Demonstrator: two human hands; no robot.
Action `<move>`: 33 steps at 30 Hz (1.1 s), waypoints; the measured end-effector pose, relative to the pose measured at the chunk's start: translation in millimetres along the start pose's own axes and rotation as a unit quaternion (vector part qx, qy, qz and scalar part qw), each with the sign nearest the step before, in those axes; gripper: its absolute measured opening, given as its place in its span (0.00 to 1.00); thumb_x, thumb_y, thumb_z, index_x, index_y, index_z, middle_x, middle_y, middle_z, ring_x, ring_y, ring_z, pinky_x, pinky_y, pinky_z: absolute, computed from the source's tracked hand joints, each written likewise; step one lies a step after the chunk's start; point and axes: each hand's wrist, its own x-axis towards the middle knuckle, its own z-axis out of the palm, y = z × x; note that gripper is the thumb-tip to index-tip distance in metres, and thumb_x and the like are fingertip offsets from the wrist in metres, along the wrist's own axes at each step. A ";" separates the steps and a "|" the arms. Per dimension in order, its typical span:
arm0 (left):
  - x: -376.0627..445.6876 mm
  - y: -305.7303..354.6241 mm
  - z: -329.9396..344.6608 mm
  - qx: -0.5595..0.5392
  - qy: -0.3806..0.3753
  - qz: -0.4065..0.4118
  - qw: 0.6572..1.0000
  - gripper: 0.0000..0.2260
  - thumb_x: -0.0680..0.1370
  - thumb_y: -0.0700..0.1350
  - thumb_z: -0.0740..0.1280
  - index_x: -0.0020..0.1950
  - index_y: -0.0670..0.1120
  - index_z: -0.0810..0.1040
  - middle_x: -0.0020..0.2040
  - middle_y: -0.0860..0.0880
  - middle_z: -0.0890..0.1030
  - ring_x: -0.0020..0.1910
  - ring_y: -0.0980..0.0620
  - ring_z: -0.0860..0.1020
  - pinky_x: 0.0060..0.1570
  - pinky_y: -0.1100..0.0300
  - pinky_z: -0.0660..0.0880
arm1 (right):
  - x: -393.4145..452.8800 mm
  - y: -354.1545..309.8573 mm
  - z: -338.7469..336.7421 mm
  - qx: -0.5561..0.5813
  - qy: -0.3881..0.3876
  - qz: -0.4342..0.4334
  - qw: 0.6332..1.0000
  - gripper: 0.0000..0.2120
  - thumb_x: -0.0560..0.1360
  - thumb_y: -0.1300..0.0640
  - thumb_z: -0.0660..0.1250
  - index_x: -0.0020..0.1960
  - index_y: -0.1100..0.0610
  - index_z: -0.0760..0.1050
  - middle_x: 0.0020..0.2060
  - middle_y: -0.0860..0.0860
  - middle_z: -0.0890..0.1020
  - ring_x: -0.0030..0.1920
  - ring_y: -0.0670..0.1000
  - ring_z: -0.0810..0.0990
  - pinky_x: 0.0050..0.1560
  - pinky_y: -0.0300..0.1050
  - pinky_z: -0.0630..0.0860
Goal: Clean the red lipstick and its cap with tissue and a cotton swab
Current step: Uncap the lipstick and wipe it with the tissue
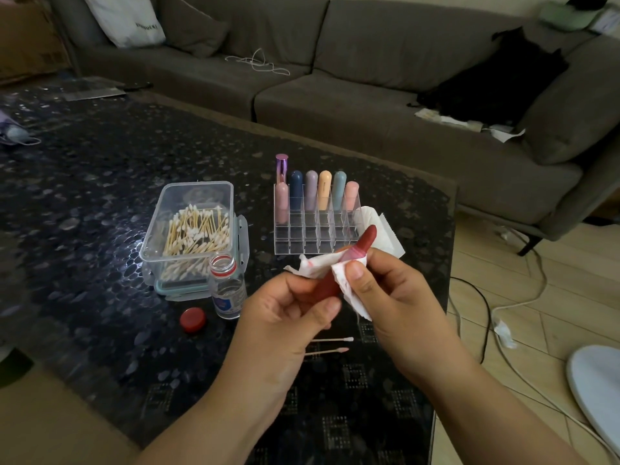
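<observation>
left of centre in the frame, a clear box of cotton swabs (194,229) stands on the dark table (84,196), with an open small bottle (228,286) and its red cap (192,319) just in front. at centre the left hand (285,317) curls its fingers round the base of the red lipstick (349,263), which tilts up to the right below the clear organiser (317,219). right of it, the right hand (396,297) pinches a stained tissue (335,273) against the lipstick's middle, seemingly wrapped round it; two used swabs (330,345) lie beneath.
</observation>
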 end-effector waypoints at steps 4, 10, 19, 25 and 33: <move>0.4 5.0 0.4 -0.043 -0.035 -0.060 0.997 0.10 0.67 0.45 0.69 0.43 0.41 0.80 0.34 0.47 0.82 0.33 0.54 0.78 0.34 0.64 0.77 | -0.4 -3.1 -2.5 0.008 0.008 0.003 1.000 0.12 0.72 0.49 0.60 0.48 0.50 0.80 0.42 0.46 0.86 0.44 0.40 0.82 0.44 0.31 0.76; 1.2 7.9 -2.4 -0.049 -0.059 -0.090 0.993 0.12 0.67 0.45 0.66 0.43 0.38 0.80 0.31 0.47 0.81 0.29 0.55 0.78 0.31 0.64 0.76 | -2.2 -2.7 -2.7 0.002 0.000 -0.002 1.000 0.11 0.72 0.50 0.60 0.46 0.48 0.80 0.38 0.43 0.85 0.40 0.38 0.81 0.41 0.29 0.74; 1.3 5.7 -2.4 0.017 -0.003 0.009 1.000 0.12 0.64 0.41 0.70 0.46 0.38 0.80 0.39 0.47 0.84 0.37 0.54 0.80 0.39 0.64 0.78 | 0.5 3.2 1.9 -0.021 0.005 0.000 1.000 0.15 0.75 0.50 0.57 0.51 0.55 0.79 0.47 0.46 0.85 0.50 0.42 0.82 0.48 0.29 0.74; 0.6 6.0 -5.4 -0.018 -0.057 -0.093 0.994 0.13 0.68 0.48 0.65 0.42 0.39 0.81 0.32 0.46 0.81 0.31 0.53 0.78 0.32 0.63 0.77 | -0.9 -0.2 -0.6 -0.044 0.011 -0.002 0.999 0.14 0.71 0.47 0.57 0.46 0.50 0.79 0.35 0.38 0.82 0.36 0.35 0.78 0.38 0.26 0.72; 0.6 4.7 -6.2 0.072 0.018 0.044 0.996 0.06 0.66 0.35 0.71 0.41 0.43 0.81 0.36 0.51 0.84 0.35 0.59 0.80 0.38 0.68 0.76 | -2.5 7.9 7.8 -0.017 0.043 0.028 0.999 0.13 0.73 0.49 0.59 0.50 0.52 0.79 0.43 0.43 0.84 0.43 0.37 0.81 0.41 0.26 0.73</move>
